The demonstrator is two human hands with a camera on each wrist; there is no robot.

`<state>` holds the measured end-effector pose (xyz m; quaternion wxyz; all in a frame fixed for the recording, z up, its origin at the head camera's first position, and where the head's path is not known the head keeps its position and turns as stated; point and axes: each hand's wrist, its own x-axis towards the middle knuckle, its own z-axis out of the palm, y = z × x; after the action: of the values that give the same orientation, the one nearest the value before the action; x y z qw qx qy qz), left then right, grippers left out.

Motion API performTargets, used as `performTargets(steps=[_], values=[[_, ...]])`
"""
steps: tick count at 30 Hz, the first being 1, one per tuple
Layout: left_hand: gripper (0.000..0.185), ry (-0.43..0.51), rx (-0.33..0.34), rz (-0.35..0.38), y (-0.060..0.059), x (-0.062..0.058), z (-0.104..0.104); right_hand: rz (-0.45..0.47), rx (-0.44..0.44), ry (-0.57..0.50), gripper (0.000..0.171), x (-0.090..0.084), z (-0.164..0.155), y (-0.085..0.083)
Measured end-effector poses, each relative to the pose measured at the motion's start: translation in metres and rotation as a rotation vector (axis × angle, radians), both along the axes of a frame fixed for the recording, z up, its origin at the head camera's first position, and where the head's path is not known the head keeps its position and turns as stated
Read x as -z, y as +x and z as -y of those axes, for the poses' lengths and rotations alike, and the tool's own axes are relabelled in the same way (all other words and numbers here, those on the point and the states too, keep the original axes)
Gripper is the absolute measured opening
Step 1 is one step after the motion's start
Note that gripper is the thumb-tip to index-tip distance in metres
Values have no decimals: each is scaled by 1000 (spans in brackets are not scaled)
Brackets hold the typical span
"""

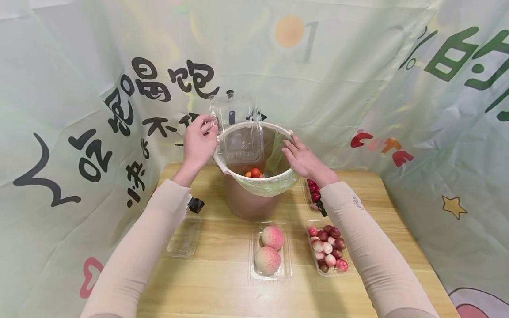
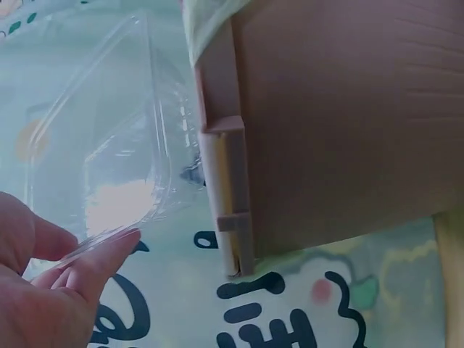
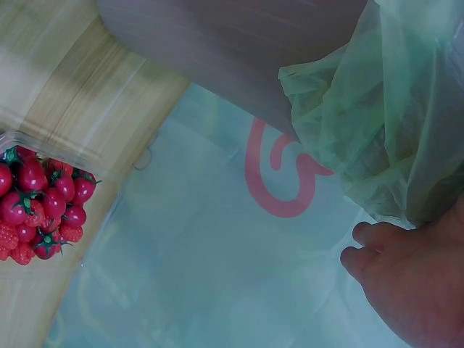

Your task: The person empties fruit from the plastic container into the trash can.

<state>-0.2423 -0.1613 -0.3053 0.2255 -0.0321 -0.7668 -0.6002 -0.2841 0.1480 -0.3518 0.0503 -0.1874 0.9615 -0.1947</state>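
Both forearms are covered by close-fitting, pale beige sleeves running from the lower frame edge up to the wrists, where the fabric ends in a plain hem just behind each grip. The right sleeve (image 1: 358,229) carries a small dark printed marking on its outer face, behind the wrist; it is too small to read. The left sleeve (image 1: 151,238) is plain, lightly creased. Left hand (image 1: 199,141) and right hand (image 1: 304,159) are bare: no gloves, rings or watch visible.

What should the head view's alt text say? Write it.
A left hand holds an empty clear plastic box tipped over a brown bin with a green liner, while the right hand rests on the rim. Trays of peaches and small red fruit sit in front.
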Motion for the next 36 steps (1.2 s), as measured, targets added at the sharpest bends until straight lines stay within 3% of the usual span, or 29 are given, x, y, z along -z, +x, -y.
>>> performTargets(steps=[8, 13, 18, 24, 36], values=[[33, -61, 54, 70, 27, -3, 12, 1, -1, 0, 66, -1, 0, 0], [33, -106, 65, 69, 44, -3, 19, 2, 0, 3, 66, -1, 0, 0], [32, -81, 107, 62, 61, 0, 24, -3, -7, -7, 66, 0, -1, 0], [33, -74, 111, 46, 79, 15, 25, -6, -9, -17, 65, 1, 0, 0], [36, -74, 108, 106, 106, 58, 32, 2, -3, -13, 66, 0, -1, 0]])
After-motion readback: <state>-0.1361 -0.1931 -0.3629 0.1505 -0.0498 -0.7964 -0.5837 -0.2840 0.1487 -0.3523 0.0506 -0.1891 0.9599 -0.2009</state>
